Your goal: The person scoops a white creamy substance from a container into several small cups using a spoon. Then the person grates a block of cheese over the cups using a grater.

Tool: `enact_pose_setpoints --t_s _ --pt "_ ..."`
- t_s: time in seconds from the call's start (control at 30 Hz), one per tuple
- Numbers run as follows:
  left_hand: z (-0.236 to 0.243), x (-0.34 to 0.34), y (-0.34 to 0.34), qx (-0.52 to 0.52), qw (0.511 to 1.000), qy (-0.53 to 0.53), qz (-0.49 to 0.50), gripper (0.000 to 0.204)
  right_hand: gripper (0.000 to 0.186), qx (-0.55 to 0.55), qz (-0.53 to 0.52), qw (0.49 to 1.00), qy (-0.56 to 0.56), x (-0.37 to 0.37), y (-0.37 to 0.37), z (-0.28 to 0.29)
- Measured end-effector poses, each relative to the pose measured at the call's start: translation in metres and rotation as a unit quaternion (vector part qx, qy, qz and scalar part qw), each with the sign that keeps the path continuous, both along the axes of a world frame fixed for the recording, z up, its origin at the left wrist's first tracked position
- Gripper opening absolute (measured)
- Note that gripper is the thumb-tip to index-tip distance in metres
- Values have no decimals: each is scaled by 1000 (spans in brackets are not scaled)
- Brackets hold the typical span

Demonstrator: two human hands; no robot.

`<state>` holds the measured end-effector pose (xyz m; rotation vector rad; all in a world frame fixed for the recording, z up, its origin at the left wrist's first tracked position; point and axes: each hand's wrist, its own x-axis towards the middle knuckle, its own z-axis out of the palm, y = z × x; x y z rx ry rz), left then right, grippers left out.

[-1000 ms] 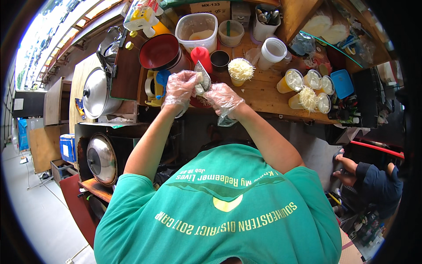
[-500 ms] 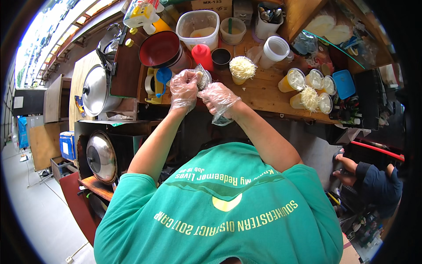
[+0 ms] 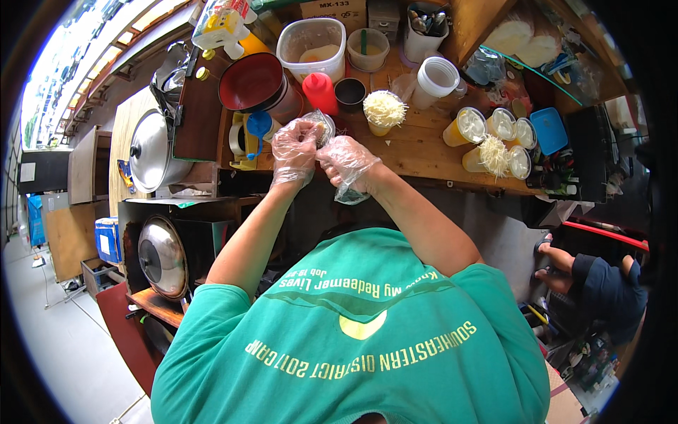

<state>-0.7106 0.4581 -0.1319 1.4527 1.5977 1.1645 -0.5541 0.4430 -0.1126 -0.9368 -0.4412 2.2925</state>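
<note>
Both my hands wear clear plastic gloves and meet over the near edge of the wooden table (image 3: 417, 152). My right hand (image 3: 347, 164) is closed around the lower end of what looks like a small metal grater (image 3: 328, 129), mostly covered by the hands. Against the grater's other side, my left hand (image 3: 295, 147) is closed, its fingers bunched; what they pinch is hidden. A cup heaped with pale, cheese-like shreds (image 3: 385, 109) stands just beyond my right hand. Left of my left hand sits a blue-topped container (image 3: 259, 125).
Behind my hands stand a red squeeze bottle (image 3: 320, 93), a dark cup (image 3: 349, 94), a red-lined bowl (image 3: 250, 81) and a white tub (image 3: 311, 51). Stacked clear cups (image 3: 436, 79), lidded yellow drinks (image 3: 465, 127) and a second shred-topped cup (image 3: 493, 157) are to the right. Someone's legs (image 3: 558, 265) show far right.
The grater has tilted and now shows less of its face between my hands. My right hand has shifted slightly left. The whole view has moved a little.
</note>
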Motion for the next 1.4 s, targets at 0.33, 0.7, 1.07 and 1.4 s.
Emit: enact_pose_setpoints --t_s 0.33,0.7,1.07,1.4 --pt "-2 -2 17 -14 999 26 -29 12 18 25 14 999 -46 4 -1 9" --pt "6 -8 28 -37 999 5 -9 13 17 12 -12 999 -30 -4 -8 14" --pt "13 -14 25 -20 997 32 -69 25 20 7 -58 998 -11 -8 -15 25" --pt "16 -22 37 -121 990 -14 -64 53 16 -2 -18 1000 8 8 -17 33"
